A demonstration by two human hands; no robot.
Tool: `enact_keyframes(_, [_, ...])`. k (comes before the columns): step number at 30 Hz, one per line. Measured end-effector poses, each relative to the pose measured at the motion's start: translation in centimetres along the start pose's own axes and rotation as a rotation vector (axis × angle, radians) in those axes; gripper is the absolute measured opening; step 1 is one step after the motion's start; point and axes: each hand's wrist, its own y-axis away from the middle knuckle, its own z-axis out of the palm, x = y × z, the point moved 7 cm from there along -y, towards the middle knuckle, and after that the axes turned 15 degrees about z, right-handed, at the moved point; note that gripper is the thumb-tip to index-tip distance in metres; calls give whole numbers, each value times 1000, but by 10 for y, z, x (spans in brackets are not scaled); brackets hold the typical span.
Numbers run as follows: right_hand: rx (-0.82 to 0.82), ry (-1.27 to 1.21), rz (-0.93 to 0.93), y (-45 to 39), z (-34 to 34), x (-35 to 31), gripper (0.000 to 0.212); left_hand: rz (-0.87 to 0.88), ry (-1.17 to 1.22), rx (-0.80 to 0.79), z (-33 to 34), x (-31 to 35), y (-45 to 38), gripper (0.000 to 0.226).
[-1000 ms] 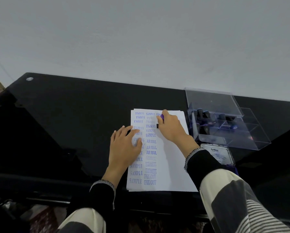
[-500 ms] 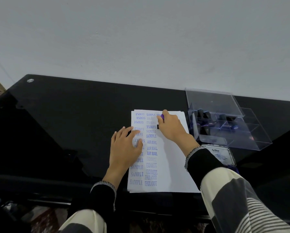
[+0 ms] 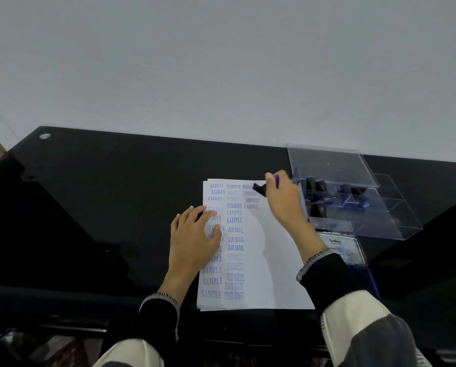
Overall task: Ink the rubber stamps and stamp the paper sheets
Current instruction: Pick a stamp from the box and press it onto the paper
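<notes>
The step in hand is the stamping of the top sheet, and it seems to be at the point between two impressions. The right hand (image 3: 283, 197) holds a rubber stamp (image 3: 261, 188) with curled fingers; its dark base points to the left and is tilted, lifted off the paper sheets (image 3: 271, 260) near their far right corner, and a purple part of the handle shows above the fingers. The left hand (image 3: 195, 239) lies flat on the left side of the sheets with straight fingers spread, holding nothing, only pressing the stack on the black desk (image 3: 102, 207). The sheet already carries columns of blue marks such as SAMPLE, AIR MAIL, EXPRESS, FAX OUT and AMENDED, while its right half is white. Just beside the sheets on the right stands a clear plastic box (image 3: 380, 218) with more stamps in its compartments, and nearer to the person lies the ink pad (image 3: 351, 250); whether its lid is open one cannot tell. The next move probably calls either for inking this stamp again or for putting it back in the box and taking another, and then for pressing the base flat on a free place, because a tilted base would give a partial print.
</notes>
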Motion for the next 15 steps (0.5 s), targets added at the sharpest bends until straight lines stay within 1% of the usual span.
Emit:
enact_keyframes(1, [49, -83, 38, -2, -8, 2, 26, 2, 0, 0, 0, 0, 0, 38])
enact_keyframes(3, [71, -334, 172, -9, -17, 15, 27, 5, -7, -1, 0, 0, 0, 38])
enact_keyframes(6, [14, -719, 437, -10, -17, 42, 28, 1, -8, 0, 0, 0, 1, 38])
enact_keyframes(8, [-39, -889, 536, -3, -14, 53, 28, -3, -7, -2, 0, -1, 0, 38])
enact_keyframes(11, [-78, -978, 550, 3, -12, 58, 28, 7, -20, -6, 1, -1, 0, 38])
enact_keyframes(15, [-63, -1021, 553, 6, -16, 57, 31, 14, -7, 6, 1, -1, 1, 37])
